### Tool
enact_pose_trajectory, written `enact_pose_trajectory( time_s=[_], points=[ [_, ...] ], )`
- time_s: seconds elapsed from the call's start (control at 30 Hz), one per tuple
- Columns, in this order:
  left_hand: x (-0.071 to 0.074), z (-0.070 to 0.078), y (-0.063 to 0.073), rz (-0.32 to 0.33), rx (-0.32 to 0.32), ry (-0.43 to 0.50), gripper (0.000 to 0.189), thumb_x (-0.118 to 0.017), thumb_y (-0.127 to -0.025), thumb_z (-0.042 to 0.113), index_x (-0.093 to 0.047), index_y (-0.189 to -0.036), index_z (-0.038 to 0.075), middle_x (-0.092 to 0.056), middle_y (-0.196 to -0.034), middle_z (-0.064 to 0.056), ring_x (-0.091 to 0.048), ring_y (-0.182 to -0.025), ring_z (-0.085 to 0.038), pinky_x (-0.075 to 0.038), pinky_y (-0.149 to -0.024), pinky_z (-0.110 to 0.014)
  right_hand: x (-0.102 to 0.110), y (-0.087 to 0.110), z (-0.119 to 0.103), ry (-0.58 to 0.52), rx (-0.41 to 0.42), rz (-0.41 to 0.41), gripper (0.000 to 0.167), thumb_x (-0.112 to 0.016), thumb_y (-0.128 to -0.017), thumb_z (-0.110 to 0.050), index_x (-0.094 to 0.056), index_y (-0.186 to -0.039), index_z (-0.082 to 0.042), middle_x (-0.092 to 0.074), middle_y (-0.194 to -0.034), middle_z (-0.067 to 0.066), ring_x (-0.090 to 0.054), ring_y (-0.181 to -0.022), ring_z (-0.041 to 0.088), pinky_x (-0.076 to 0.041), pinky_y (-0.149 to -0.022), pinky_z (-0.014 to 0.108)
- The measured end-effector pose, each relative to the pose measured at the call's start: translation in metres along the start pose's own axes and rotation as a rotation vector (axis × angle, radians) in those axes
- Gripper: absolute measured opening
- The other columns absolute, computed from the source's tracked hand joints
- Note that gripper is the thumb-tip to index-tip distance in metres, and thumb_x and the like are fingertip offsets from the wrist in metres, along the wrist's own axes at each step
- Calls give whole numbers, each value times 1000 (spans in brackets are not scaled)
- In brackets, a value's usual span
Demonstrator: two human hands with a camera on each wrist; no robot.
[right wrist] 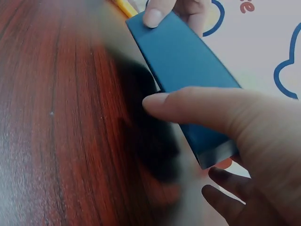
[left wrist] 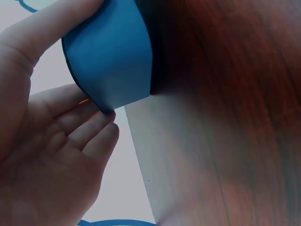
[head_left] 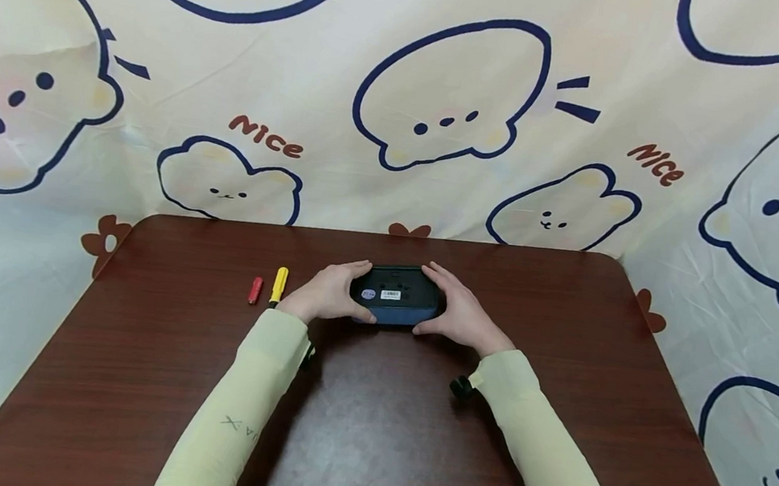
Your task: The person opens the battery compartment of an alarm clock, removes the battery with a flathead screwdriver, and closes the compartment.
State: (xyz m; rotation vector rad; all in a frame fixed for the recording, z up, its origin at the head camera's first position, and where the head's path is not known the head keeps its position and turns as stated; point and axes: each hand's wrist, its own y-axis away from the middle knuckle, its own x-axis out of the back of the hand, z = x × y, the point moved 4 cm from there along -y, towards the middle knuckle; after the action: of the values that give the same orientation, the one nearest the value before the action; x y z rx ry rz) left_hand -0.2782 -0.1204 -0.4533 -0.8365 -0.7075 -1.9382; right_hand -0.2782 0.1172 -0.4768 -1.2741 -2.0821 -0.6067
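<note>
A blue box-shaped device [head_left: 396, 296] with a black face is between my two hands near the far side of the table. That black face, turned up toward the head camera, bears a round sticker and a white label. My left hand [head_left: 332, 293] grips its left end, thumb on the near blue side, fingers behind. From the opposite end my right hand [head_left: 459, 313] holds it the same way. The left wrist view shows the smooth blue end [left wrist: 113, 56] by the left fingers. Across the blue side [right wrist: 188, 61] lies my right thumb in the right wrist view.
Left of my left hand, a yellow-handled tool [head_left: 279, 285] with a dark lower end lies on the brown wooden table [head_left: 366, 435]. Beside it is a small red cylindrical item [head_left: 255, 290]. A cream cloth [head_left: 333, 106] with cartoon outlines hangs behind the table and along both sides.
</note>
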Motion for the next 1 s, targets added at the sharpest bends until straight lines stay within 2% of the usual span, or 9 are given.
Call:
enact_pose_trajectory(
  time_s=[0.13, 0.4, 0.6, 0.73, 0.9, 1.0],
  points=[
    [0, -1, -2, -4, 14, 43, 102, -91, -78, 33, -36, -157, 0, -34, -162, -13, -35, -145, -29, -30, -116, -44, 0, 0, 1, 3, 15, 9, 106, -94, -74, -21, -34, -161, -17, -22, -167, 3, -25, -149, 27, -30, -115, 51],
    [-2, 3, 1, 56, -38, 66, 100, -92, -76, 30, -38, -156, 1, -32, -162, -15, -33, -146, -31, -32, -116, -46, 3, 1, 2, -5, 20, 62, 102, -92, -74, -17, -36, -160, -17, -28, -163, 4, -32, -144, 28, -35, -111, 52],
    [5, 9, 6, 151, -86, 101, 103, -93, -74, 37, -39, -158, 10, -32, -163, -11, -34, -145, -30, -34, -114, -50, 11, 4, -1, -94, 20, 102, 100, -91, -75, -16, -36, -159, -20, -28, -163, 0, -35, -142, 26, -38, -110, 51],
    [8, 11, 13, 209, -110, 114, 109, -95, -71, 40, -36, -159, 13, -27, -165, -6, -29, -148, -29, -34, -112, -53, 18, 6, -5, -145, 48, 119, 100, -91, -76, -16, -35, -160, -19, -26, -164, 0, -36, -142, 24, -39, -110, 48],
    [9, 8, 21, 317, -103, 61, 110, -95, -73, 31, -31, -162, 19, -25, -166, 0, -29, -148, -27, -32, -114, -54, 24, 7, -9, -197, 70, 129, 98, -91, -76, -15, -37, -159, -19, -27, -164, 0, -38, -139, 24, -40, -109, 47],
    [9, 7, 27, 387, -102, 50, 103, -93, -76, 20, -34, -161, 21, -30, -164, 2, -34, -146, -26, -35, -112, -54, 26, 8, -11, -226, 72, 112, 97, -90, -77, -14, -37, -159, -19, -28, -163, 0, -41, -137, 24, -40, -108, 46]
  ],
)
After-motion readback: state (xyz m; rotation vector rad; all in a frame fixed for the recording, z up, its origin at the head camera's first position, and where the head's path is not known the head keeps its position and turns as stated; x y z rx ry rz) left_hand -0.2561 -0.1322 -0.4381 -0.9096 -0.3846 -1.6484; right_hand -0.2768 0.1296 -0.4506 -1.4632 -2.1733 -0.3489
